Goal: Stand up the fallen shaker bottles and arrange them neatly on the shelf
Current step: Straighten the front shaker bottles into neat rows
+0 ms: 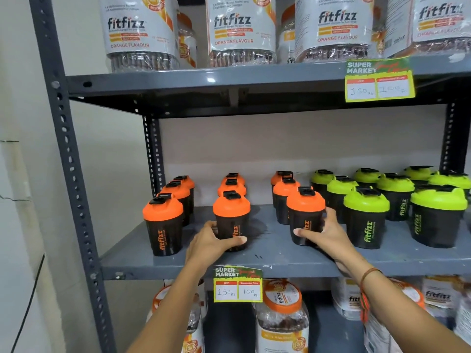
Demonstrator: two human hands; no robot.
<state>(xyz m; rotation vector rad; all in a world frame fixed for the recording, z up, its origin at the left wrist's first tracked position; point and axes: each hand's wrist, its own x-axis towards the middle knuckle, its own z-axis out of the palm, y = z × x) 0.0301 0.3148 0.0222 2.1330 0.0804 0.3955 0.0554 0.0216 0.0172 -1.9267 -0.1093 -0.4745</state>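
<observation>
Black shaker bottles stand upright in rows on the grey middle shelf (267,261). Three rows at the left and middle have orange lids, and the rows at the right have green lids (366,203). My left hand (211,242) wraps the base of the front orange-lidded bottle of the middle row (231,212). My right hand (323,233) grips the lower body of the front orange-lidded bottle of the third row (305,207). Both held bottles rest on the shelf. The front bottle of the left row (163,222) stands untouched. No bottle lies on its side.
Large fitfizz jars (240,29) fill the shelf above, and more jars (281,317) sit on the shelf below. Yellow price tags (237,285) hang on the shelf edges. A perforated grey upright (68,154) borders the left side beside a white wall.
</observation>
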